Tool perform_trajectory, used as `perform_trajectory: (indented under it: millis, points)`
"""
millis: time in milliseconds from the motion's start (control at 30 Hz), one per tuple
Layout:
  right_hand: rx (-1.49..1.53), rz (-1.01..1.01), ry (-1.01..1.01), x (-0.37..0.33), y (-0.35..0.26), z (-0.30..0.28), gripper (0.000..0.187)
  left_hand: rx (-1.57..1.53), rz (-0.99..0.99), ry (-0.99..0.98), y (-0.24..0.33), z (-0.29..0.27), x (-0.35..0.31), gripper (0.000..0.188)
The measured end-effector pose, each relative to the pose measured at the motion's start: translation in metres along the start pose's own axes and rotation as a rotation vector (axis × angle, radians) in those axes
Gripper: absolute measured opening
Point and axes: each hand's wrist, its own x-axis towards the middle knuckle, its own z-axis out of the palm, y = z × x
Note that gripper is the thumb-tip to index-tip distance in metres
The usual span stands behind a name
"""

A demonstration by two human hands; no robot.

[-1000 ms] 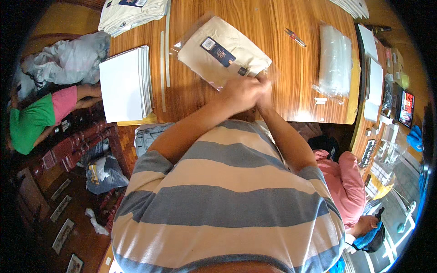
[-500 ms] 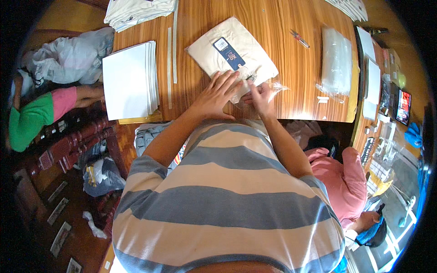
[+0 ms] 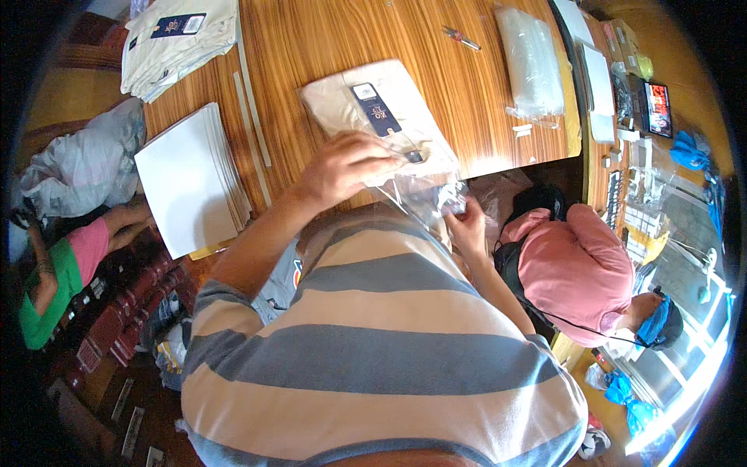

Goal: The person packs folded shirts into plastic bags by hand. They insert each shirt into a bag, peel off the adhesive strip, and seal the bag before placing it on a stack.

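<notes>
A folded cream garment (image 3: 412,109) with a dark blue hang tag (image 3: 376,107) lies at the table's near edge, tilted, in a clear plastic bag. The bag's loose clear end (image 3: 420,194) hangs past the table edge toward my body. My left hand (image 3: 346,173) is at the garment's near left side, fingers bent and pinched together by the bag's edge. Just off the table edge, my right hand (image 3: 469,226) grips the crumpled end of the plastic bag, with the film stretched between both hands.
A stack of white sheets (image 3: 187,179) lies at left, more folded garments (image 3: 179,47) at the far left. Small snips (image 3: 462,37) and a pile of clear bags (image 3: 533,62) are at right. A person in pink (image 3: 576,272) sits close on my right; another in green (image 3: 58,292) is left.
My left hand has gone from lying spread on the garment to pinching at the bag's edge. My right hand has drawn the bag's end off the table, rightward and toward me. The view has shifted.
</notes>
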Motion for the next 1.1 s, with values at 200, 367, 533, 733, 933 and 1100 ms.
perform_trajectory:
  millis: [200, 367, 533, 733, 933, 1100]
  points:
    - [0.214, -0.945, -0.448, 0.070, -0.196, 0.007, 0.056, -0.433, -0.055, 0.043, -0.018, -0.078, 0.087, 0.026]
    - [0.143, -0.623, -0.113, 0.087, -0.257, 0.039, 0.028, -0.401, -0.481, 0.487, -0.031, -0.076, 0.097, 0.049]
    - [0.775, -0.279, 0.051, 0.125, -0.198, 0.085, 0.030, 0.236, -0.544, 0.649, -0.032, -0.001, 0.072, 0.063]
    - [0.515, 0.179, -0.057, 0.120, -0.064, 0.027, 0.024, 0.732, -0.660, -0.026, -0.045, 0.113, 0.060, 0.074]
    - [-0.574, -1.038, 0.135, 0.127, -0.137, -0.012, 0.032, 0.768, -0.462, -0.192, -0.066, 0.110, 0.050, 0.072]
    - [-0.939, -1.097, -0.396, 0.199, -0.149, -0.023, 0.027, 0.672, -0.160, -0.389, -0.074, 0.079, 0.061, 0.068]
